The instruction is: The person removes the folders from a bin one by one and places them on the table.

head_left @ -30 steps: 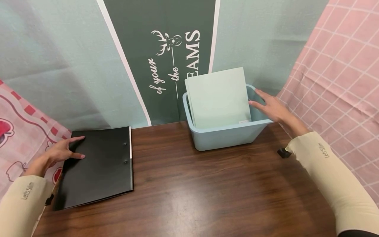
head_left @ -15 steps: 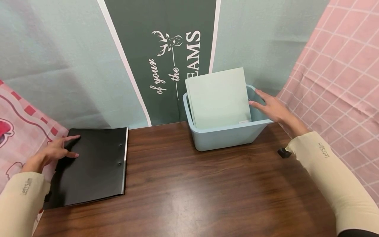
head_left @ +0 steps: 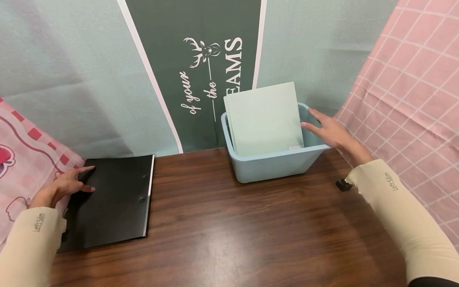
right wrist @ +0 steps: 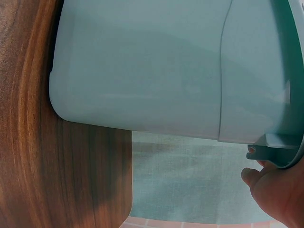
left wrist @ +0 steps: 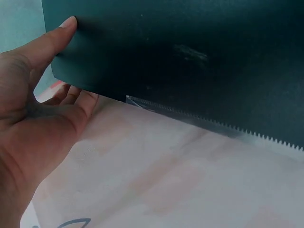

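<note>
On the far left hangs a soft pink cloth with red shapes (head_left: 21,169). Just beside it, a bare left hand (head_left: 68,183) grips the left edge of a flat, shiny black folder (head_left: 111,205), with the thumb on top and some fingers tucked under. The folder is on a brown wooden table (head_left: 208,223), over on the left side. I cannot tell if its left edge is lifted. Only one edge is held, so the folder could bend or slip if that grip gets loose. A shiny see-through strip with tiny teeth (left wrist: 199,121) runs along the held edge, and it might catch on the cloth or scratch the fingers.

Well apart, to the right, flat pale green folders (head_left: 265,119) lean inside a light blue plastic bin (head_left: 276,169). They poke up over the rim, so a bump might tip them or make them slide down. At the bin's right end, a bare right hand (head_left: 331,129) grips the rim. If it pulls hard, the bin could tilt or skid. The pink checked cloth (head_left: 401,99) on the far right is near that hand and could get snagged.
</note>
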`<state>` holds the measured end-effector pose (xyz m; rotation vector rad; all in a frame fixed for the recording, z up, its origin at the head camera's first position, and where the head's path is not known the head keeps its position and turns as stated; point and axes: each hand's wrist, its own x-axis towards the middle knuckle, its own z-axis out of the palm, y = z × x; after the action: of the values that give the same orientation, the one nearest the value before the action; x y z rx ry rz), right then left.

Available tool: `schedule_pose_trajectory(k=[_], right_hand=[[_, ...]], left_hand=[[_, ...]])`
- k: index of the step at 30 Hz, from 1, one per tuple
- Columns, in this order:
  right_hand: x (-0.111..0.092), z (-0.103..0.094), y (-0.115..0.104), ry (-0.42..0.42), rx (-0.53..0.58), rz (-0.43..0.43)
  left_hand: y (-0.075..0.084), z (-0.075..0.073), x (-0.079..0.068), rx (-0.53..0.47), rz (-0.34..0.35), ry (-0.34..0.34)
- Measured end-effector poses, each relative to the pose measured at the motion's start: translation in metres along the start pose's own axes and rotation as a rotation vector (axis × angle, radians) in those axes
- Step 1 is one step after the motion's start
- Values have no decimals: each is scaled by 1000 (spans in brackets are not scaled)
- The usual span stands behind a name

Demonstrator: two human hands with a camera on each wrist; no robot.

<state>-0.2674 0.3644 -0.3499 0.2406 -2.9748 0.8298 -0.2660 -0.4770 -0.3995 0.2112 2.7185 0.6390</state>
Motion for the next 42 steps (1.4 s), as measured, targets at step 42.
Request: schedule_pose_trajectory(k=[42], right_hand=[[-1, -1, -4, -14, -14, 18]], left_hand=[[-5, 34, 2, 59, 17, 56]])
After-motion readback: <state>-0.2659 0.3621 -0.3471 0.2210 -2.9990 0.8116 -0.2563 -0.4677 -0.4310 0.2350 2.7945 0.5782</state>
